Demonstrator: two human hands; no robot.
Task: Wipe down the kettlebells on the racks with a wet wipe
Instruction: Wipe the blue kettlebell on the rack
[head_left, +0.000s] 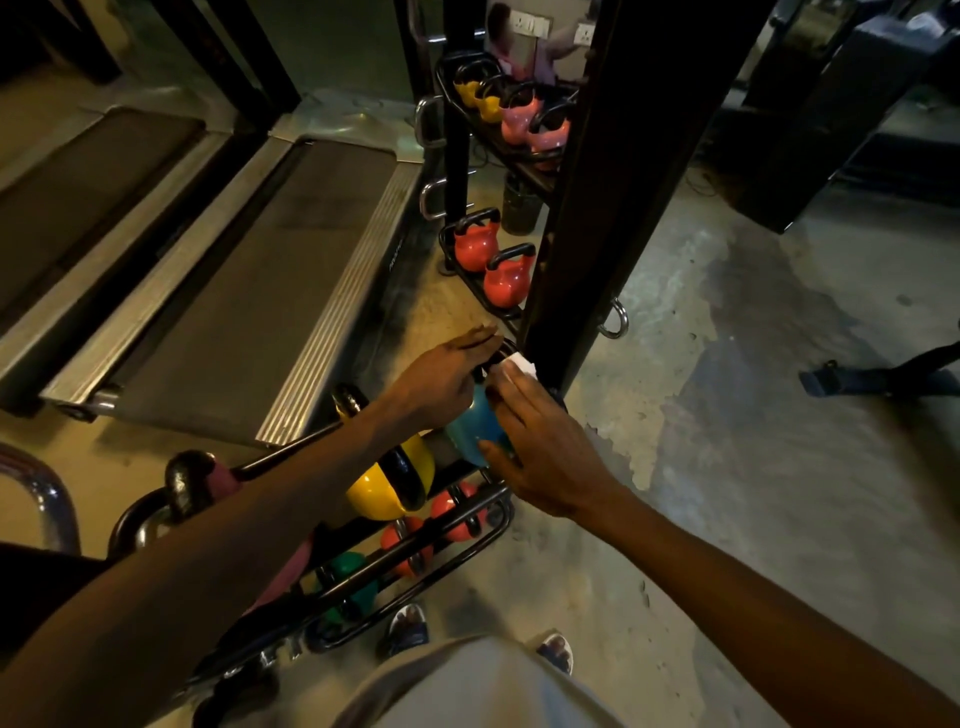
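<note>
While I stand over the kettlebell rack (457, 551), my right hand (545, 457) pinches a white wet wipe (519, 364) at its fingertips and lies against the blue kettlebell (470, 434) at the end of the upper shelf. My left hand (447, 379) reaches across from the other side and curls around the blue bell's black handle, which is mostly covered by my fingers.

Beside the blue one sits a yellow kettlebell (387, 483) with a black stripe, partly crossed by my left forearm. On the lower shelf I can see red kettlebells (457, 512) and a green kettlebell (345, 579) between the rack's black bars; my arm hides the rest of that row, and a pink shape under my forearm is too covered to name. A dark kettlebell handle (189, 480) pokes up at the near left.

A thick black upright post (613, 197) stands right behind my hands, with a metal hook (615, 322) on its side. Past it a mirror (519, 104) shows more bells, two orange-red kettlebells (491, 265) low down and yellow and pink ones higher, dim and small. Treadmills (260, 280) fill the left, cut off at the frame's edge. The concrete floor (753, 415) on the right is patchy and stained, and a dark piece of equipment there is too shadowed to identify. My shoes (410, 626) show at the bottom, below my pale shirt.
</note>
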